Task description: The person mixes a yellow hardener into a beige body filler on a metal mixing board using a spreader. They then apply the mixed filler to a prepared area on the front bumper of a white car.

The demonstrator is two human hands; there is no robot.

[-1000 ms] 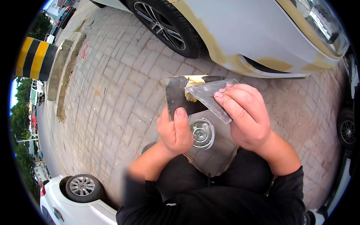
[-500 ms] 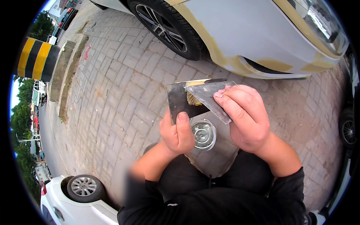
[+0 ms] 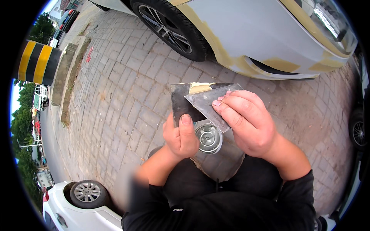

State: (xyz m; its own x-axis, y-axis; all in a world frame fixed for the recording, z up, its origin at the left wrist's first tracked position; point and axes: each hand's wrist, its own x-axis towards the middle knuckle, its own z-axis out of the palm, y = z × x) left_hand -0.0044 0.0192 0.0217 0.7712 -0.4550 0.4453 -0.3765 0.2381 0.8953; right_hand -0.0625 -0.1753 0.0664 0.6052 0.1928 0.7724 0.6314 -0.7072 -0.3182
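Note:
My left hand (image 3: pixel 178 138) grips a dark square metal plate (image 3: pixel 180 102), thumb on its face. Cream-yellow paste (image 3: pixel 199 86) lies along its upper part. My right hand (image 3: pixel 249 121) holds a flat grey metal scraper (image 3: pixel 209 106), fingers pressed on it; the scraper lies across the plate, over part of the paste. Below both hands, between my knees, a round metal can (image 3: pixel 208 138) shows its lid, partly hidden by the plate and my hands.
A car bumper (image 3: pixel 246 30) with yellow filler patches and a black wheel (image 3: pixel 165 30) are ahead. A white car (image 3: pixel 73 208) is lower left. A striped post (image 3: pixel 38 61) and concrete kerb (image 3: pixel 64 88) stand left on paving (image 3: pixel 119 96); other vehicles line the edges.
My right hand and scraper have moved down and left across the plate, covering more of the lower paste. The plate has dropped slightly from where it was a second ago.

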